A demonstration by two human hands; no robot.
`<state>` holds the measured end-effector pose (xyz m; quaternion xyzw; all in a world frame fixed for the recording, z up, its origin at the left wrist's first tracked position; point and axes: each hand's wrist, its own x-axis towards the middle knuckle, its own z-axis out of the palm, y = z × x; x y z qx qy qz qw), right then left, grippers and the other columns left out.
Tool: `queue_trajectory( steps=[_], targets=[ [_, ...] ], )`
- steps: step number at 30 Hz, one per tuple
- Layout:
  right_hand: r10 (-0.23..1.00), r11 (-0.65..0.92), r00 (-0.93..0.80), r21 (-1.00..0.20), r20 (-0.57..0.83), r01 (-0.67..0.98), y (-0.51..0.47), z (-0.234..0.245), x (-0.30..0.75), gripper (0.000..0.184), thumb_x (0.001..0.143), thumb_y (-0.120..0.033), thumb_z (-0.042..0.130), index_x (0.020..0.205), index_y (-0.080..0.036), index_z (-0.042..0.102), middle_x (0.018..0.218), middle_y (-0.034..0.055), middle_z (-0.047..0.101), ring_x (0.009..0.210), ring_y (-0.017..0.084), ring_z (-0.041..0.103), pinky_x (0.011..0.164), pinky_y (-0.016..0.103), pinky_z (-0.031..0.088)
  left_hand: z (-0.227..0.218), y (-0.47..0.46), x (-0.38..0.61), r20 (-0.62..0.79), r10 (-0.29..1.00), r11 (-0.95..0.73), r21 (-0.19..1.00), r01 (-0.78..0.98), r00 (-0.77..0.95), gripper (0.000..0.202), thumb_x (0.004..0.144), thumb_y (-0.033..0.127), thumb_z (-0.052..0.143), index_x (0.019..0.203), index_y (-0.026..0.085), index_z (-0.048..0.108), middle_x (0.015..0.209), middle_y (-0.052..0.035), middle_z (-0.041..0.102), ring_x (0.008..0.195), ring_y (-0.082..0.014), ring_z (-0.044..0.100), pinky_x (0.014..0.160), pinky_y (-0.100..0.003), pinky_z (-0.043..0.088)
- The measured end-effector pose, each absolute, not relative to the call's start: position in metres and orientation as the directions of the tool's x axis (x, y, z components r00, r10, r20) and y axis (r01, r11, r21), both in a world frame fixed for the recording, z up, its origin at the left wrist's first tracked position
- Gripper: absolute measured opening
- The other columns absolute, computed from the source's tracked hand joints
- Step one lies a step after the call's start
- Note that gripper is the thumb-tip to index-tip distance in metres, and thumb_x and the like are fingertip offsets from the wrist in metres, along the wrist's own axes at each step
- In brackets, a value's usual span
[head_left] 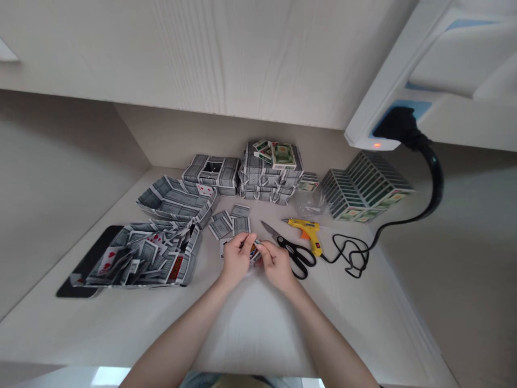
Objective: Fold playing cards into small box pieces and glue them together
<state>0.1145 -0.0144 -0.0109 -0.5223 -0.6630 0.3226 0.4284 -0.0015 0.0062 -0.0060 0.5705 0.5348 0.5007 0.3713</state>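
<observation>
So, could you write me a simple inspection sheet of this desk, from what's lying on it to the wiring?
Surface: pale tabletop; several loose cards lie backs up.
Job's things: a small piece, too hidden to identify; scissors and yellow glue gun lie to the right.
Clutter: card-covered tray heaped with cards; stacked card-covered boxes behind; card packs back right.
Hands: left hand and right hand nearly meet, fingers pinching the small piece.
Cables: black cord loops from the glue gun up to a plug in the power strip.
Surroundings: pale panel overhead; orange light lit; other people, nothing seen.
</observation>
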Motion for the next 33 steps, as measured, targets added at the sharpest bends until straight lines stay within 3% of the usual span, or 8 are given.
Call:
queue_trajectory(
  steps=[4, 8, 11, 17, 19, 23, 27, 33],
  targets=[
    [0.986, 0.167, -0.040, -0.952, 0.162, 0.257, -0.011, -0.013, 0.115, 0.028, 0.085, -0.037, 0.040, 0.070, -0.018, 0.054, 0.054, -0.0016, 0.050, 0.048, 0.012, 0.047, 0.046, 0.021, 0.037, -0.006, 0.004, -0.002, 0.261, 0.965, -0.226, 0.887, 0.403, -0.034, 0.029, 0.082, 0.038, 0.043, 0.072, 0.016, 0.059, 0.065, -0.0004, 0.060, 0.062, -0.0108, 0.052, 0.059, -0.020, 0.040],
    [0.989, 0.135, 0.016, -0.954, 0.145, 0.268, -0.010, -0.014, 0.118, 0.029, 0.083, -0.037, 0.042, 0.065, -0.017, 0.055, 0.053, -0.0019, 0.049, 0.048, 0.011, 0.048, 0.047, 0.022, 0.040, -0.007, 0.004, -0.003, 0.295, 0.955, -0.269, 0.838, 0.475, 0.021, 0.026, 0.080, 0.039, 0.047, 0.072, 0.017, 0.060, 0.067, -0.0011, 0.062, 0.062, -0.0110, 0.054, 0.058, -0.020, 0.040],
    [0.990, 0.107, 0.056, -0.958, 0.127, 0.265, -0.009, -0.013, 0.117, 0.029, 0.082, -0.038, 0.044, 0.065, -0.017, 0.056, 0.051, -0.0025, 0.049, 0.046, 0.011, 0.048, 0.047, 0.022, 0.041, -0.006, 0.005, -0.003, 0.261, 0.965, -0.240, 0.858, 0.455, 0.017, 0.028, 0.079, 0.040, 0.048, 0.068, 0.017, 0.059, 0.059, 0.0014, 0.057, 0.056, -0.0097, 0.051, 0.053, -0.019, 0.038],
    [0.996, -0.087, -0.004, -0.994, -0.087, -0.061, -0.005, -0.013, 0.109, 0.028, 0.066, -0.040, 0.064, 0.078, -0.017, 0.056, 0.060, -0.0022, 0.055, 0.046, 0.011, 0.049, 0.041, 0.023, 0.046, -0.004, 0.007, -0.003, 0.175, 0.978, -0.133, 0.941, 0.311, -0.110, 0.034, 0.079, 0.043, 0.048, 0.063, 0.015, 0.057, 0.052, 0.0036, 0.050, 0.050, -0.0084, 0.045, 0.048, -0.018, 0.034],
    [0.996, -0.085, 0.014, -0.994, -0.086, -0.069, -0.004, -0.015, 0.110, 0.028, 0.066, -0.039, 0.064, 0.082, -0.016, 0.057, 0.064, -0.0009, 0.058, 0.048, 0.011, 0.050, 0.042, 0.023, 0.047, -0.004, 0.008, -0.004, 0.162, 0.980, -0.126, 0.955, 0.269, -0.114, 0.030, 0.078, 0.042, 0.050, 0.071, 0.015, 0.061, 0.058, 0.0020, 0.056, 0.054, -0.0094, 0.049, 0.051, -0.019, 0.038],
    [0.997, -0.044, 0.056, -0.999, -0.045, -0.022, -0.003, -0.017, 0.115, 0.027, 0.072, -0.037, 0.058, 0.090, -0.017, 0.059, 0.073, 0.0034, 0.062, 0.058, 0.014, 0.055, 0.046, 0.023, 0.048, -0.008, 0.010, -0.003, 0.199, 0.977, -0.178, 0.956, 0.235, -0.071, 0.033, 0.076, 0.036, 0.056, 0.103, 0.019, 0.060, 0.084, -0.0031, 0.066, 0.072, -0.0129, 0.059, 0.066, -0.023, 0.046],
    [1.000, 0.007, 0.021, -1.000, 0.007, 0.007, -0.001, -0.019, 0.120, 0.029, 0.076, -0.038, 0.054, 0.096, -0.018, 0.059, 0.085, 0.0064, 0.064, 0.067, 0.017, 0.058, 0.049, 0.024, 0.049, -0.012, 0.012, -0.006, 0.264, 0.964, -0.243, 0.917, 0.317, -0.025, 0.030, 0.076, 0.034, 0.056, 0.103, 0.021, 0.061, 0.095, -0.0055, 0.066, 0.078, -0.0145, 0.061, 0.071, -0.026, 0.049],
    [1.000, 0.011, -0.018, -1.000, 0.011, 0.026, 0.000, -0.020, 0.121, 0.031, 0.078, -0.043, 0.051, 0.096, -0.019, 0.060, 0.078, 0.0046, 0.062, 0.063, 0.016, 0.056, 0.048, 0.025, 0.049, -0.015, 0.013, -0.010, 0.277, 0.960, -0.263, 0.839, 0.476, 0.042, 0.032, 0.082, 0.029, 0.047, 0.113, 0.024, 0.056, 0.103, -0.0049, 0.066, 0.080, -0.0155, 0.063, 0.074, -0.028, 0.049]
  ],
)
